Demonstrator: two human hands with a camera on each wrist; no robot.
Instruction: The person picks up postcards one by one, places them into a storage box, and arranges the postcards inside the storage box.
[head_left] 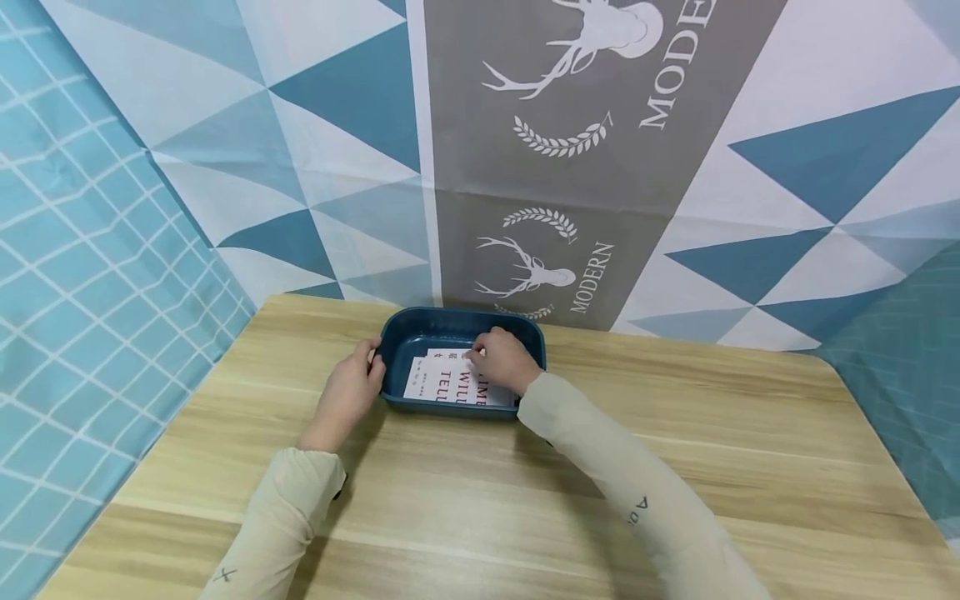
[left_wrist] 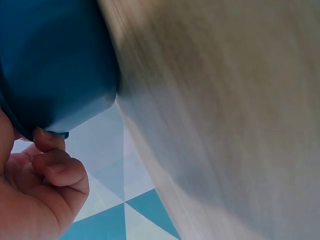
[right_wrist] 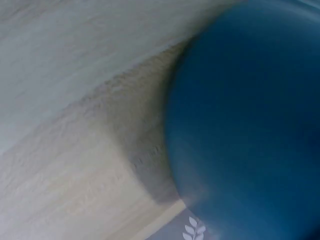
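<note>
A dark blue rectangular tub (head_left: pixel 450 408) stands on the wooden table near its back edge. Inside lie a few overlapping white cards (head_left: pixel 431 379) printed with red capitals and small dark characters. My left hand (head_left: pixel 351 385) grips the tub's left rim, its fingers curled at the edge, as the left wrist view also shows. Reaching over the right side, my right hand (head_left: pixel 506 360) pinches the upper edge of a card and covers part of it. Only the tub's outer wall (right_wrist: pixel 240 120) shows in the right wrist view; the right hand is out of sight there.
The light wooden table (head_left: pixel 465 500) extends to the front and both sides of the tub. Behind it hangs a patterned cloth (head_left: pixel 360 108) with triangles and deer heads. A blue gridded cloth (head_left: pixel 67 275) borders the left side.
</note>
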